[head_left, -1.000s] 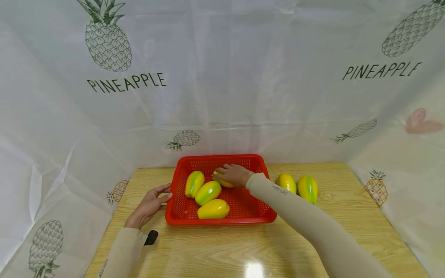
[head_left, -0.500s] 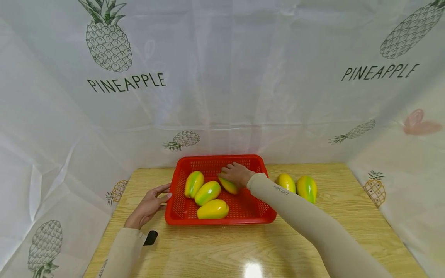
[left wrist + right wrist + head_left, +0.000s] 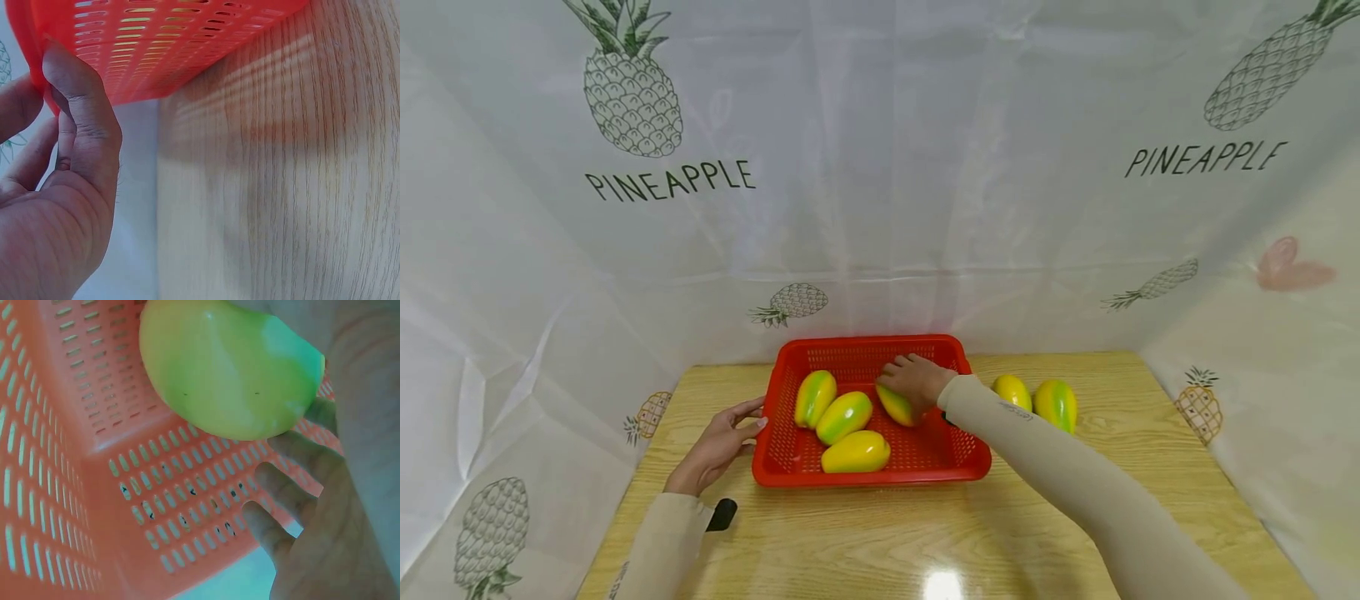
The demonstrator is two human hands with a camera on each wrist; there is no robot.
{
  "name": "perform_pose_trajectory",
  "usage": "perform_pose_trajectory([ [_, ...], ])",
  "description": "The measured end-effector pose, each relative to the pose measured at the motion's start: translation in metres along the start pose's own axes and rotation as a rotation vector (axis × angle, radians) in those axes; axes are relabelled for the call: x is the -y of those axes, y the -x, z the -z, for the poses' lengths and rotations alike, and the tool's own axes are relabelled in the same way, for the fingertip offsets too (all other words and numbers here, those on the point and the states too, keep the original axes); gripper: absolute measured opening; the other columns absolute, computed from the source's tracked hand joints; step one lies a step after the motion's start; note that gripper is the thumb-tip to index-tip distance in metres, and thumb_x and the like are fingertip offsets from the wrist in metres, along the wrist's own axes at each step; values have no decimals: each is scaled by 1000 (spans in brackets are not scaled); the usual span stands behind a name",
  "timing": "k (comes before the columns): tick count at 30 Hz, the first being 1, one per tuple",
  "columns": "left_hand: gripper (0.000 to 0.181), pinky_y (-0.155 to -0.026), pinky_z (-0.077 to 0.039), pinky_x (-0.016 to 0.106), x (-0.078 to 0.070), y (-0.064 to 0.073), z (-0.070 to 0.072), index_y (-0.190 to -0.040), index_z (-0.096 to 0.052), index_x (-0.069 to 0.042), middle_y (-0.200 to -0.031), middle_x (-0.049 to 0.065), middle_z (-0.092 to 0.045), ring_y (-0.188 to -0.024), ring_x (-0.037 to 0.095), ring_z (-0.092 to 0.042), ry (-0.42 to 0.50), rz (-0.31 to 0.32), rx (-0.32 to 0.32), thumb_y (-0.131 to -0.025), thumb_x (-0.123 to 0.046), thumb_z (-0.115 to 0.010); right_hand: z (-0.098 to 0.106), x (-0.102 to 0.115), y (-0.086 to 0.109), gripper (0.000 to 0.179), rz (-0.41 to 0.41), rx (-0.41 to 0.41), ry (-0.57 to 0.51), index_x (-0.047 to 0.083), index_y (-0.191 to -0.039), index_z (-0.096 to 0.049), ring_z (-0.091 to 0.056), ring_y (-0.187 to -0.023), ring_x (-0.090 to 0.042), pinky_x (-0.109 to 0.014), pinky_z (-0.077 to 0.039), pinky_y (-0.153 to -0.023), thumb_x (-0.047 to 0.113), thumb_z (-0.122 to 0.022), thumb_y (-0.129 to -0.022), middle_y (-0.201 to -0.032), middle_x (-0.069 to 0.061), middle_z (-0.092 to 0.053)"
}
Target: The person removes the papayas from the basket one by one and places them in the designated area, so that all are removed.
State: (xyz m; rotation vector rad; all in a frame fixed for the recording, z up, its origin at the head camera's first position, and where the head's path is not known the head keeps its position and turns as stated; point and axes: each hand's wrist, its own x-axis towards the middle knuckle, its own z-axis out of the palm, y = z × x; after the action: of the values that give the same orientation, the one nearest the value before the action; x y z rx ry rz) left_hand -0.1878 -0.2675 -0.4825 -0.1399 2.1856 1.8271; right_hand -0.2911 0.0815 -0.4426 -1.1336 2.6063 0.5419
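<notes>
Basket [image 3: 871,478] of red slotted plastic stands on a wood-grain table [image 3: 850,542] in the head view, before a white sheet [image 3: 925,208] printed with pineapples. Three yellow-green mango-like fruits [image 3: 844,417] lie close together in its left half; a fourth mango-like fruit [image 3: 895,404] is inside near the middle, partly under the right hand [image 3: 919,382]. Two loose fruits [image 3: 1056,406] rest on the table, right of the basket, by the beige right sleeve [image 3: 1037,446]. The left hand [image 3: 722,442] is at the basket's left rim

In the left wrist view, that hand holds the rim between thumb and fingers

In the right wrist view, the right hand's fingers are spread and loosely extended, some touching the fruit's edge; the thumb is unclear, so I cannot tell whether it grips the fruit
</notes>
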Motion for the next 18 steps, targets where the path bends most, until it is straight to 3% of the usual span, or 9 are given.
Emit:
perform_pose_trajectory([
  [11, 56, -82, -62, 32, -2, 1, -2, -164, -34, 0, -143, 20, -42, -96, 13, -64, 11, -5, 9, -112, -8, -52, 16, -21, 33, 95, 32, -143, -119, 14, -160, -43, -42, -145, -34, -50, -35, -123, 38, -92, -82, -158, -9, -46],
  [18, 56, -80, -61, 30, 0, -1, -1, -164, -34, -1, -143, 20, -43, -96, 13, -64, 8, -2, 5, -112, -8, -52, 15, -29, 56, 93, 35, -202, -182, 12, -161, -41, -39, -148, -37, -54, -33, -123, 37, -88, -86, -160, -11, -44],
])
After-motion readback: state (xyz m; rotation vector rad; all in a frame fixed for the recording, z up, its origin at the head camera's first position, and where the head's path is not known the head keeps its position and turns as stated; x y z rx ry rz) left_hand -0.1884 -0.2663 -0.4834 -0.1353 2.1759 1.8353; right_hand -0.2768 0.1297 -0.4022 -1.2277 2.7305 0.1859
